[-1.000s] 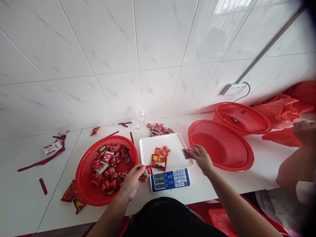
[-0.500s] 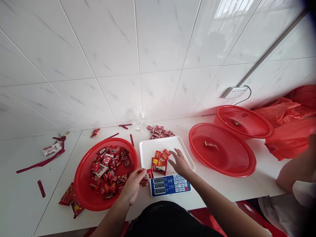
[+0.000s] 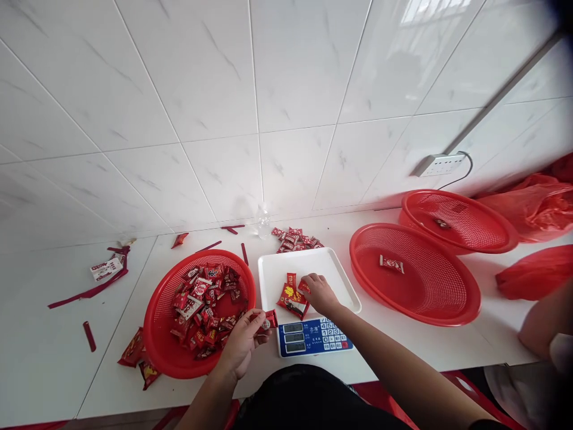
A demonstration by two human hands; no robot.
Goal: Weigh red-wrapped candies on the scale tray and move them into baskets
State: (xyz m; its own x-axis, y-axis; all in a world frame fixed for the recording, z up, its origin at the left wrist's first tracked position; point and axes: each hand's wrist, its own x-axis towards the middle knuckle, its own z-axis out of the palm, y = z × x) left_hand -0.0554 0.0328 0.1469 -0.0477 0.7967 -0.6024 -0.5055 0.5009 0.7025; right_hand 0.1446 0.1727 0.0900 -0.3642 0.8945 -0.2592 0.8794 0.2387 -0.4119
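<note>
Between the thumb and fingers of my left hand (image 3: 244, 337) is a small red snack packet (image 3: 270, 321), held just off the right rim of the red basket (image 3: 154, 346) full of mixed red packets (image 3: 203, 307). My right hand (image 3: 319, 294) is over the white tray of the weighing scale (image 3: 333, 269), its fingers closed on a small red-and-gold packet (image 3: 304, 286). Beside those fingers a larger red packet with yellow lettering (image 3: 293, 298) lies on the tray, with another small packet (image 3: 291, 279) behind it. The scale's blue keypad panel (image 3: 316, 335) faces me.
Two red baskets stand at the right; the nearer basket (image 3: 430, 286) holds one packet (image 3: 391, 264). Behind the scale lies a pile of small packets (image 3: 296, 240). Red plastic bags (image 3: 532, 209) and another person's arm (image 3: 544, 325) are at far right. Dark red strips (image 3: 89, 336) lie at left.
My right hand has moved left and closed its fingers on a small packet on the tray. My left hand still holds its packet near the basket. The view has shifted slightly.
</note>
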